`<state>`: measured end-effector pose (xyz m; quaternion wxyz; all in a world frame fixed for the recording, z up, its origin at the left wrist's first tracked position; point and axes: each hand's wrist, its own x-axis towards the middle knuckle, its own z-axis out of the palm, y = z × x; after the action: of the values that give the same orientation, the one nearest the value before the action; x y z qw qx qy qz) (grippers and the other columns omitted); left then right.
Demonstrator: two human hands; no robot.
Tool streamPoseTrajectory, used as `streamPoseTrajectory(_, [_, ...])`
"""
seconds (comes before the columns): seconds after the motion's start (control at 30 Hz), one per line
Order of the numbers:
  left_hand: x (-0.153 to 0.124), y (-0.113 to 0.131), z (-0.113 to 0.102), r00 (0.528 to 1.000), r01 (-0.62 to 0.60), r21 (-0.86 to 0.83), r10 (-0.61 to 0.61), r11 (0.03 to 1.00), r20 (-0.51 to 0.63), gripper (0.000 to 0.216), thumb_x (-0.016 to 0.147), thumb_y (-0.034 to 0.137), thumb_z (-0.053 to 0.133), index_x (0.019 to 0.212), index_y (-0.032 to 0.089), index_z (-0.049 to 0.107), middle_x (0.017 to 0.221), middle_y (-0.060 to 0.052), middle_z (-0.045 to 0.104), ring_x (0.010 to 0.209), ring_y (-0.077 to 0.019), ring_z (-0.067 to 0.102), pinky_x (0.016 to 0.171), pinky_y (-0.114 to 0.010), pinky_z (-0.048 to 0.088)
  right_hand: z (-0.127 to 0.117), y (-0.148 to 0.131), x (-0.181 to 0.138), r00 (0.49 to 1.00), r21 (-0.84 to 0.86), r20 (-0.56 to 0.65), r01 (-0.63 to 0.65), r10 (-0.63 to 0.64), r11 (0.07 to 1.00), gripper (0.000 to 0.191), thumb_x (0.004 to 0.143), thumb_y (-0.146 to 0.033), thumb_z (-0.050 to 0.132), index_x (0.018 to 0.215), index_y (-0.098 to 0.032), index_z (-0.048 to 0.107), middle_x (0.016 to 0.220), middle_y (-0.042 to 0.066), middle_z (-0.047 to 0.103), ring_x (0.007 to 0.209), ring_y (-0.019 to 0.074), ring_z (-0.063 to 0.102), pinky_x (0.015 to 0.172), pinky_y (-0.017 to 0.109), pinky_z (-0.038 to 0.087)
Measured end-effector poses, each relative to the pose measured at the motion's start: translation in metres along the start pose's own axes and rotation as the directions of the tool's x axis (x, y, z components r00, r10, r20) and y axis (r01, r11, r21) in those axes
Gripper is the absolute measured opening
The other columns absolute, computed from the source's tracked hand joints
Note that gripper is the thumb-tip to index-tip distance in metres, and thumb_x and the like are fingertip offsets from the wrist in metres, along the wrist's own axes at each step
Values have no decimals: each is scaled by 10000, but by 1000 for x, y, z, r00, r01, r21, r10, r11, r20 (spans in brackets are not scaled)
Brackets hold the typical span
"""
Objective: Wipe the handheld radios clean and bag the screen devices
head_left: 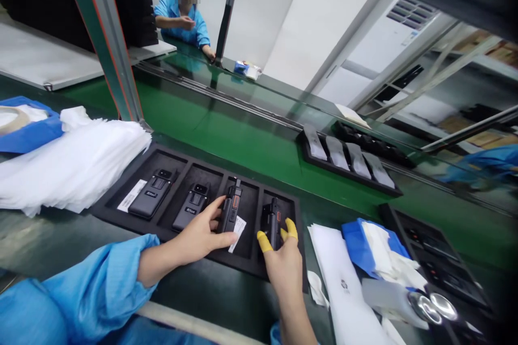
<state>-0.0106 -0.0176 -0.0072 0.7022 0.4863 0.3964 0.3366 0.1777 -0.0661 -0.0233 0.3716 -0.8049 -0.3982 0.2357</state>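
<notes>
Blue sleeve (pixel 97 283) foremost, left hand (pixel 200 237) and right hand (pixel 284 264) each pinch a handset (pixel 232 205), white sheets (pixel 76 167) beside the tray (pixel 250 207).

Devices (pixel 151 194) in tray (pixel 250 210), sheet stack (pixel 81 164) at left

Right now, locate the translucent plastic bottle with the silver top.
The bottle is at the head view's lower right, beside flat white sleeves, below a blue tissue pack.

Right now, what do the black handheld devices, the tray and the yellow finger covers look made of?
Handheld devices: probably hard plastic, dark satin; crisp moulded edges. Tray: likely foam, matte black; thick walls, little shine. Yellow finger covers: seemingly latex or similar rubber, smooth; snug fit, exact type unclear.
</notes>
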Motion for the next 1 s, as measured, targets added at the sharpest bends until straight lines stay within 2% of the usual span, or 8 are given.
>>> streamPoseTrajectory(0.13, [0, -1, -1, 1000, -5, -29, 4, 1000, -12, 1018, 608, 312, 802, 1432, 161, 225, 1295, -188, 459, 1063, -283, 567, 909, -413, 438, 4, 2, 6, 997, 242, 53, -74, 63, 967, 674, 595, -436, 641, 1183, -134, 506, 1064, 122, 644, 995, 289, 595, 920, 432, 427])
streamPoseTrajectory(0.27, [1, -2, -1, 1000, -10, -44, 10, 999, -12, 1014, 606, 329, 806, 1427, 170, 232, 1299, -183, 455, 1047, -275, 574, 909, -413, 436, 2, -9, 0, 999, 568, -41, 27, -4, 823, 625, 644, -405, 650, 1209, -216, 460, 1228, 64, 559, 1147, 228, 509, 1026, 428, 352])
streamPoseTrajectory(0.4, [2, 0, -2, 1000, -29, -55, 29, 998, -8, 998, 610, 336, 805, 1419, 177, 242, 1289, -173, 467, 1062, -273, 566, 921, -408, 428, 2, -32, -6, 977, 760, 213, -147, -28, 634, 711, 638, -355, 694, 1278, -265, 400, 1150, 44, 605, 1015, 222, 593, 929, 463, 447])
streamPoseTrajectory(0.53, [4, 0, -3, 999, -12, -62, 10, 998, -33, 987, 618, 325, 798, 1415, 183, 233, 1318, -171, 428, 1065, -266, 559, 916, -400, 435, 15, -31, -8, 916, 822, 388, -297, -97, 487, 777, 623, -275, 676, 1337, -282, 371, 1267, 37, 559, 1189, 221, 501, 1033, 446, 368])
streamPoseTrajectory(0.63, [6, -2, -5, 1000, -14, -71, 14, 997, -3, 988, 618, 311, 803, 1418, 201, 235, 1344, -169, 400, 1053, -267, 563, 900, -408, 448, 25, -18, -10, 910, 832, 346, -186, -227, 522, 754, 687, -282, 671, 1368, -291, 348, 1357, 27, 488, 1287, 201, 402, 1087, 422, 302])
streamPoseTrajectory(0.73, [7, -2, -6, 999, -9, -69, 12, 998, 37, 1048, 589, 273, 822, 1433, 220, 203, 1356, -165, 382, 1069, -274, 554, 890, -407, 455, 32, -10, -13, 915, 821, 262, -44, -307, 569, 850, 666, -276, 737, 1396, -288, 302, 1377, 52, 462, 1271, 206, 422, 1058, 406, 354])
streamPoseTrajectory(0.83, [8, -1, -7, 998, -7, -65, 11, 998, 54, 1100, 569, 246, 835, 1447, 247, 172, 1335, -153, 396, 1076, -278, 545, 883, -413, 457, 37, -8, -15, 910, 818, 265, -36, -320, 574, 931, 602, -280, 796, 1395, -268, 309, 1315, 93, 506, 1167, 230, 519, 986, 413, 436])
streamPoseTrajectory(1.0, [8, 0, -8, 998, -12, -59, 15, 998, 53, 1091, 566, 259, 842, 1446, 264, 198, 1309, -138, 423, 1053, -273, 549, 871, -413, 458, 37, -10, -14, 913, 825, 254, -31, -320, 565, 845, 589, -281, 807, 1330, -254, 402, 1337, 99, 487, 1136, 222, 541, 968, 398, 456])
